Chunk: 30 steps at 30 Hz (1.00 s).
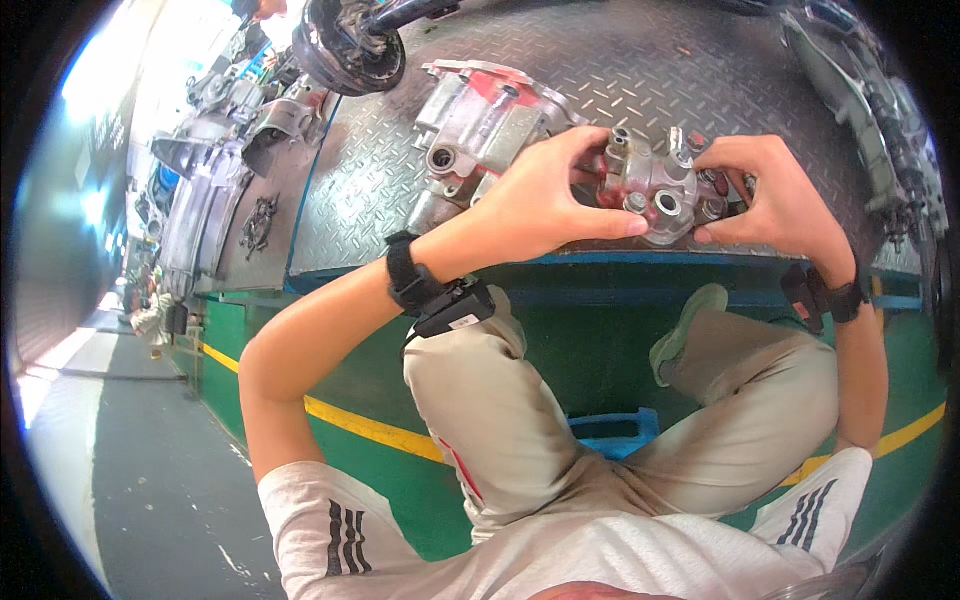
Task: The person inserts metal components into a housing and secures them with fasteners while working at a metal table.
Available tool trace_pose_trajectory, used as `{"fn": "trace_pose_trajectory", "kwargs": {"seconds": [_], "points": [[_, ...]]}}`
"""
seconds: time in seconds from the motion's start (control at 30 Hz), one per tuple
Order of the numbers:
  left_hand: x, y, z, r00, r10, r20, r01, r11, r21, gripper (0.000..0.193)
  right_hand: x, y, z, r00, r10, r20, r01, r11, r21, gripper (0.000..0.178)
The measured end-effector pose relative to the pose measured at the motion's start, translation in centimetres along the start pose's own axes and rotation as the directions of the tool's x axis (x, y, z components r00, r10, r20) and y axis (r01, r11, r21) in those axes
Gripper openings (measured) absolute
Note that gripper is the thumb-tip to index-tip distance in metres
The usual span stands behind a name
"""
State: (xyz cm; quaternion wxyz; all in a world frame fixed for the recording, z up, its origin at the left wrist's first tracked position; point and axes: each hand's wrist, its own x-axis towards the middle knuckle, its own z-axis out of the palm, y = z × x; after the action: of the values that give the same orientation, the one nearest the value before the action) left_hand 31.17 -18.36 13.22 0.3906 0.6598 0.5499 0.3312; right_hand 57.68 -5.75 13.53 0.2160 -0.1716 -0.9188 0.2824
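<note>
Item: cast metal valve housing [655, 190], at twelve o'clock on the tread-plate surface [620, 70]. Our left hand [545, 195] and right hand [775, 195] clasped its flanks. We judged it heavy, rigid, sharp-edged.

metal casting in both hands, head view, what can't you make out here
Head view:
- The near left side of the small metal casting is hidden by the left hand.
- Its right end is hidden by the right hand.
- The larger housing behind is partly covered by the left hand.
- The dark wheel-like part is cut off by the top edge.
- Parts along the left bench are too warped and small to identify.
</note>
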Motion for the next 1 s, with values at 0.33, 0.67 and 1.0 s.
{"fn": "trace_pose_trajectory", "kwargs": {"seconds": [0.33,0.67,1.0], "points": [[0.7,-2.8,2.1,0.998,-0.050,-0.024,0.053,0.986,0.159,0.092,1.2,1.4,-0.2,0.993,0.001,0.121,0.020,0.986,-0.166,0.054],[0.0,-5.9,3.9,0.955,0.246,-0.167,-0.202,0.949,0.242,0.076,1.6,-0.4,0.7,0.991,0.098,0.088,-0.077,0.973,-0.217,0.051],[-3.9,-2.8,4.0,0.948,0.298,-0.115,-0.242,0.904,0.352,0.110,1.2,0.1,0.8,0.969,0.218,0.118,-0.179,0.946,-0.271,0.056]]}}
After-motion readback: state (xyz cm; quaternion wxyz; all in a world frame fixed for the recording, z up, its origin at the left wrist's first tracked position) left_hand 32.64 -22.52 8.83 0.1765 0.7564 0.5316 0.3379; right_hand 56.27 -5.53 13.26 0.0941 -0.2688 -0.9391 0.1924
